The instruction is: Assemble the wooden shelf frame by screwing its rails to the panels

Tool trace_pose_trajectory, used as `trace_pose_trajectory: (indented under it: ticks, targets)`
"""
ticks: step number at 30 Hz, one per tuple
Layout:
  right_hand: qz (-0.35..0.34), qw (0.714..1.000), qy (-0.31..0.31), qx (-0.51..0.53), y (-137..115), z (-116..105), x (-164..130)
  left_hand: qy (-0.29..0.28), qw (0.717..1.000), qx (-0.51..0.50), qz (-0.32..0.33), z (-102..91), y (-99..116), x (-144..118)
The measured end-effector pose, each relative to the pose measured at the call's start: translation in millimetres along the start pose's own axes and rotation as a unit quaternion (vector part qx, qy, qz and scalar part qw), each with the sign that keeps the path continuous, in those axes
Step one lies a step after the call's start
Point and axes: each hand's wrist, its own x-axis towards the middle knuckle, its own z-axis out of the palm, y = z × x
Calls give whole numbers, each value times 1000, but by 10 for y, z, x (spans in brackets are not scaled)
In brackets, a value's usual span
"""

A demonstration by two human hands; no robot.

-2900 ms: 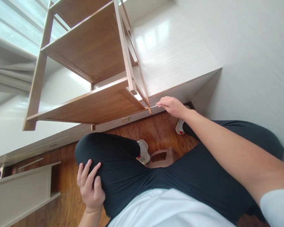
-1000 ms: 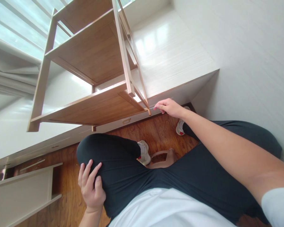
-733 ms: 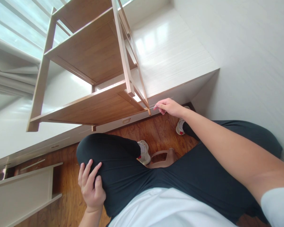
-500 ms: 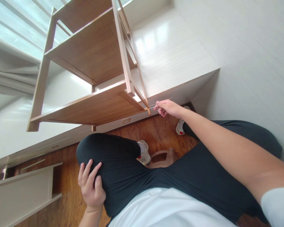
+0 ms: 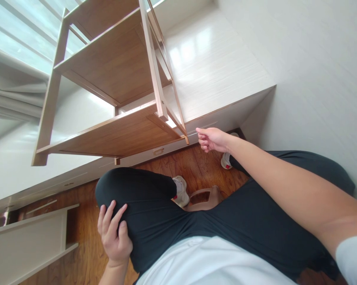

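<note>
Hand beside the corner of a wooden shelf unit

Nearest, at seven o'clock, the left hand (image 5: 114,233) lies flat on the left thigh (image 5: 137,198) in dark trousers, fingers spread and loose, holding nothing. Beyond the knees, at six o'clock, a brown stool (image 5: 204,198) shows between two white shoes on the wood floor (image 5: 196,166).

The right hand (image 5: 212,139) reaches out past centre, toward one o'clock. Its fingers are curled in loosely, the forefinger tip pointing at the shelf; whether anything small is pinched there cannot be told.

The wooden shelf unit (image 5: 116,79) is a light brown frame with darker boards, seen tilted, with slim uprights and at least three tiers. It stands on a white platform (image 5: 220,67) that fills the far field from ten to one o'clock. Its near lower corner (image 5: 186,139) lies at nine o'clock from the right hand, just beside the fingertips, not touching.

Half a second ago the fingers lay closer to that corner; a thin pale sliver showed at the fingertips, and it no longer shows
</note>
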Motion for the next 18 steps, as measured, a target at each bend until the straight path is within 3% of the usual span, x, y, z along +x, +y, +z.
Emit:
trace_pose_trajectory:
  ticks: [7, 12, 15, 18]
  targets:
    - [-15, 997, -14, 68, 38, 41, 31, 1, 1000, -2, 3, 1, -8, -3]
    - [-99, 992, 33, -63, 70, 47, 92, 1, 1000, 2, 4, -1, -1, -1]
    - [-180, 955, 79, -222, 73, -5, 118, 2, 1000, 1, 3, -7, 3, -7]
    - [-271, 885, 108, -364, 72, -84, 118, 0, 1000, 2, -1, -10, 3, -12]
